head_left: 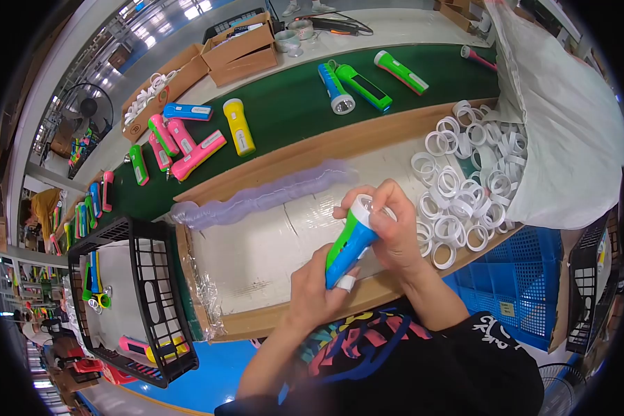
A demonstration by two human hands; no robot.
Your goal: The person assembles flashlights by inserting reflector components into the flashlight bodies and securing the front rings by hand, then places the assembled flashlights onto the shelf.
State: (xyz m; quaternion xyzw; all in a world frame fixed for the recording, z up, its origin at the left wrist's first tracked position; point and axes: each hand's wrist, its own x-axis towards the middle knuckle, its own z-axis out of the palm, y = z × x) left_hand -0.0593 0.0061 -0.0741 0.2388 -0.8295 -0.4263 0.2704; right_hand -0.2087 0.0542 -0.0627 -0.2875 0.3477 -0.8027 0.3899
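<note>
A blue and green flashlight [351, 243] is tilted in front of my body, over the cardboard tray [249, 267]. Its lower body is gripped by my left hand [315, 286], which has a white wrap on one finger. My right hand [388, 225] closes round the white ring at the flashlight's head, fingers and thumb on the rim. Right of my hands lies a heap of white rings [457, 201] in the tray. A strip of translucent purple lenses [270, 194] runs along the tray's far side.
Several coloured flashlights [238, 127] lie on the green belt [277, 104] beyond the tray. A black crate [161, 298] stands at the left with flashlights inside. A white sack [568, 139] stands at the right. Cardboard boxes [239, 59] are at the back.
</note>
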